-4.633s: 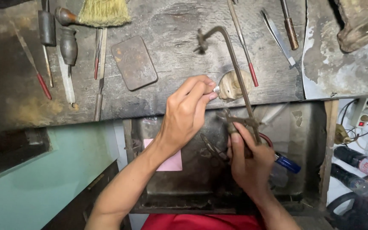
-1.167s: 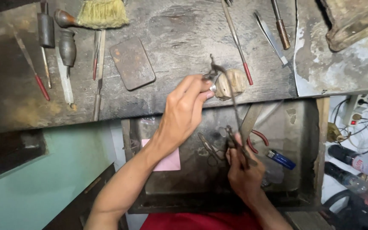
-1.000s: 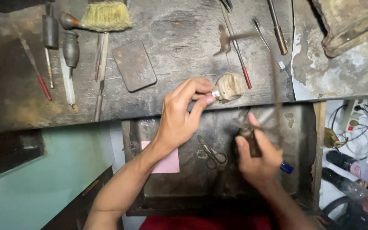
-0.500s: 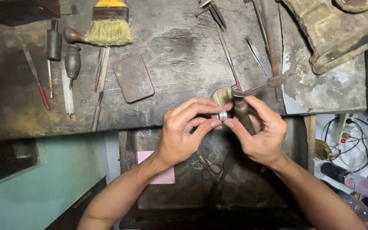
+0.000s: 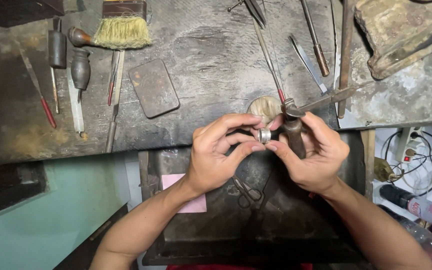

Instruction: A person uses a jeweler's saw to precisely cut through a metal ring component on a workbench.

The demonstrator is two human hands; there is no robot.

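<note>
Over the front edge of a dark, scarred wooden workbench (image 5: 211,55), the left hand (image 5: 218,155) pinches a small silver-coloured metal ring (image 5: 264,135) between thumb and curled fingers, its grip narrow and closed around the piece. The right hand (image 5: 312,152) meets it from the other side: its fingertips touch the same ring, while the palm and remaining fingers wrap the dark wooden handle of a jeweller's saw frame (image 5: 296,135), whose metal frame juts out to the right above the knuckles. The ring sits between the two hands, just in front of a worn, rounded wooden bench peg (image 5: 263,107) that projects from the bench edge. Below the hands lies a dark metal catch tray (image 5: 216,220) holding a small pair of scissors (image 5: 246,191) and a pink slip of paper (image 5: 186,192). On the bench top, well apart from the hands, rest a straw-bristled brush with a wooden handle (image 5: 116,33), a flat rusty rectangular metal plate (image 5: 153,88), several wooden-handled gravers (image 5: 80,70) at the left, and thin red-tipped files (image 5: 271,65) near the peg.
</note>
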